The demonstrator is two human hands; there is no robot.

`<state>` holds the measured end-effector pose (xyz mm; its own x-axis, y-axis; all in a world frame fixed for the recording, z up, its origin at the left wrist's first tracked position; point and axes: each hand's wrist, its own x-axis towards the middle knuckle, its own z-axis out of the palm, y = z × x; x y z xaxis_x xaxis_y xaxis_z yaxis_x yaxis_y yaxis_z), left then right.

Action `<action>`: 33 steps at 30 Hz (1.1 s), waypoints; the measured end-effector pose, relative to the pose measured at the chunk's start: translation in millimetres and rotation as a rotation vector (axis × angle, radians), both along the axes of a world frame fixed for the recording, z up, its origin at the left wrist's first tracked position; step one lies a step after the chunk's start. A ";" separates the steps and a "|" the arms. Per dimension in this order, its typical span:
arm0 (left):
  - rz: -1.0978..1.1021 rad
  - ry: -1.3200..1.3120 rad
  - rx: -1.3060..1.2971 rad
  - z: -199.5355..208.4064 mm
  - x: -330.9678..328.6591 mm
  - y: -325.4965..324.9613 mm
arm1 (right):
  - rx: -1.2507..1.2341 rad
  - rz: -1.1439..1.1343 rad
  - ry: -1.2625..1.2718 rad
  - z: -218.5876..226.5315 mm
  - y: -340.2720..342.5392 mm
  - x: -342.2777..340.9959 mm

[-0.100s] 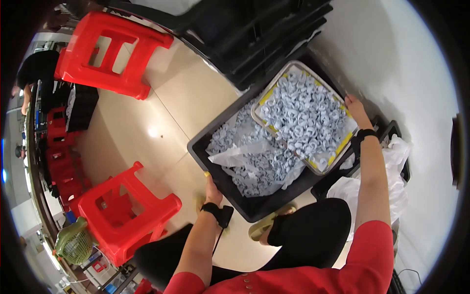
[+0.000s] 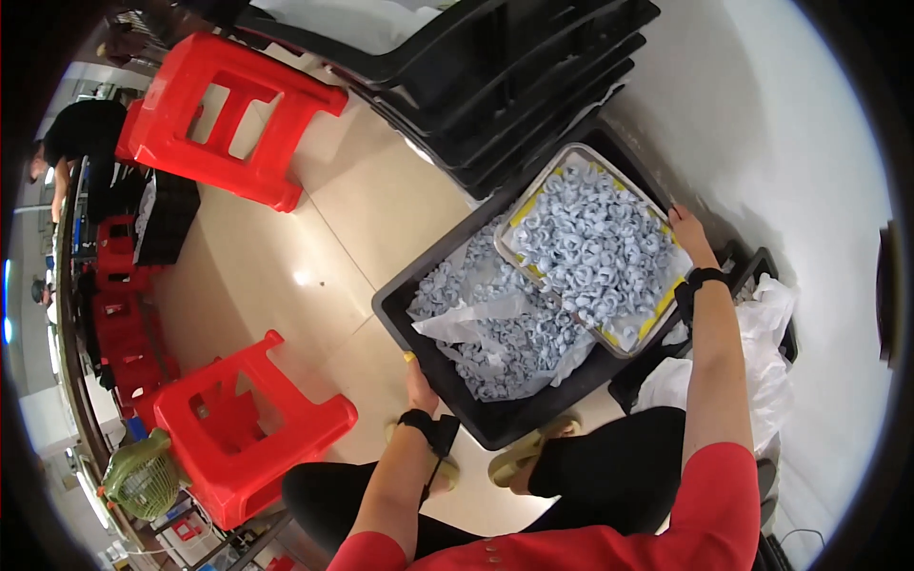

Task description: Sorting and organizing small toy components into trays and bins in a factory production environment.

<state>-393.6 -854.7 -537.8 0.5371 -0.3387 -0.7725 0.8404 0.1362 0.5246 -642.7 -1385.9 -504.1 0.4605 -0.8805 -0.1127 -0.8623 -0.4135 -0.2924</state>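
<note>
A black plastic crate [image 2: 386,309] sits in front of me, turned at an angle. Small curled pale grey-blue pieces [image 2: 524,352] lie inside it on clear plastic sheeting [image 2: 466,319]. Across its right half rests a metal-rimmed tray [image 2: 505,249] with yellow strips along its edges, heaped with similar pieces [image 2: 600,247]. My left hand [image 2: 420,388] is closed on the crate's near-left side, with most fingers hidden behind the wall. My right hand [image 2: 692,235] grips the crate's right rim, close beside the tray. Each wrist wears a black band.
Stacked black crates [image 2: 495,86] stand just beyond. Red plastic stools [image 2: 238,124] [image 2: 248,419] are at the left, with a green fan [image 2: 143,476] beside the nearer one. White plastic bags [image 2: 762,333] lie along the wall [image 2: 809,162] at right. A person [image 2: 86,128] works far left.
The whole view has shifted slightly, so crate, stools and stack all appear a little lower. Both hands keep their hold on the crate.
</note>
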 end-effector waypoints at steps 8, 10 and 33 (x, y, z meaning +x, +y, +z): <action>-0.041 0.171 0.179 -24.5 -7.5 -1.0 | 0.150 -0.082 0.026 46.4 1.5 -57.3; -0.026 0.159 0.258 -59.4 -3.6 11.1 | 0.223 -0.066 0.068 40.8 2.6 -69.7; -0.362 -0.325 0.912 -67.2 203.9 79.4 | 1.366 -0.631 -0.605 -13.1 125.4 57.4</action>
